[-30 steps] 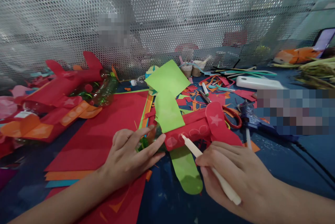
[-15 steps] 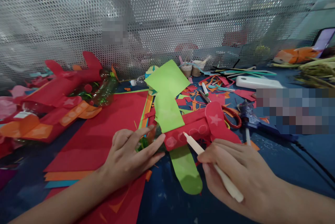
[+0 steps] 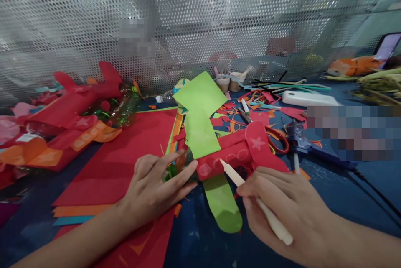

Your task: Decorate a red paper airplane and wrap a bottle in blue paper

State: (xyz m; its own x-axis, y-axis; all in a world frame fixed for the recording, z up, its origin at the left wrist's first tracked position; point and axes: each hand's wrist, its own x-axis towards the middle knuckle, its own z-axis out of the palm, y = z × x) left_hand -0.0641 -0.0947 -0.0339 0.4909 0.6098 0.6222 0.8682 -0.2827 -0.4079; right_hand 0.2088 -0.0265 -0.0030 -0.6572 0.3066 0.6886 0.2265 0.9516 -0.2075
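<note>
A bottle plane wrapped in red paper (image 3: 233, 153) lies in front of me, with a pale star on its tail and green paper wings (image 3: 200, 134) across it. My left hand (image 3: 153, 188) lies with its fingers stretched out on the plane's green bottle nose, holding it down. My right hand (image 3: 282, 213) is closed round a cream glue stick (image 3: 232, 174) held like a pen. The stick's tip touches the red body near the lower green wing (image 3: 224, 205).
Sheets of red paper (image 3: 125, 155) lie to the left. More red and orange bottle planes (image 3: 78, 109) stand at far left. Red-handled scissors (image 3: 277, 138), a blue glue gun (image 3: 300, 142) with its cord, markers, paper scraps and a white case (image 3: 308, 98) crowd the right. A perforated metal screen closes the back.
My right hand has shifted slightly down and right with the glue stick, whose tip stays at the red body. My left hand has not moved.
</note>
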